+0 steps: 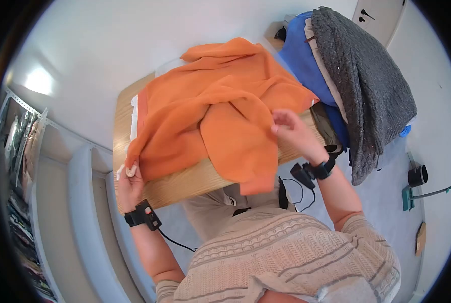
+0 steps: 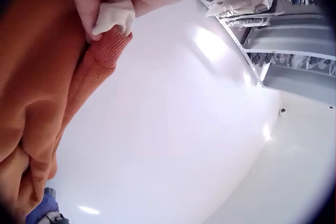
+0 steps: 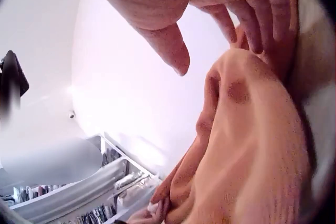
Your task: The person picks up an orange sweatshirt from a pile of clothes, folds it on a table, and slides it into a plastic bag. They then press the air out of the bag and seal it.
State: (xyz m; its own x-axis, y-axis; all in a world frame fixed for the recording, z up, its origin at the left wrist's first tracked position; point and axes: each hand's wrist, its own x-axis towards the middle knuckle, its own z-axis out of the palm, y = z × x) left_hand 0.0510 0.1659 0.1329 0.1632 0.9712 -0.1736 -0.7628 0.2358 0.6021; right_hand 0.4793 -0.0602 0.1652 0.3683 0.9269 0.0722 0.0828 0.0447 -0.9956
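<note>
An orange sweatshirt [image 1: 180, 108] lies spread over a wooden table, one sleeve [image 1: 240, 141] folded across it with its cuff hanging past the front edge. White fabric [image 1: 134, 118] shows along its left hem. At the near left corner my left hand [image 1: 131, 188] pinches the hem; up close, thumb and fingers hold a bit of white cloth [image 2: 114, 16] beside the orange ribbing [image 2: 107, 53]. My right hand [image 1: 298, 135] is by the folded sleeve on the right. Its thumb [image 3: 170, 48] stands apart from the loosely bent fingers, whose tips are at the orange cloth.
The wooden table [image 1: 185, 183] meets a white wall at the back. To the right hangs a pile of clothes with a dark grey knit [image 1: 362, 86] over a blue garment [image 1: 306, 60]. Shelving with bagged clothes [image 1: 20, 136] stands at left. Cables run from both wrist cameras.
</note>
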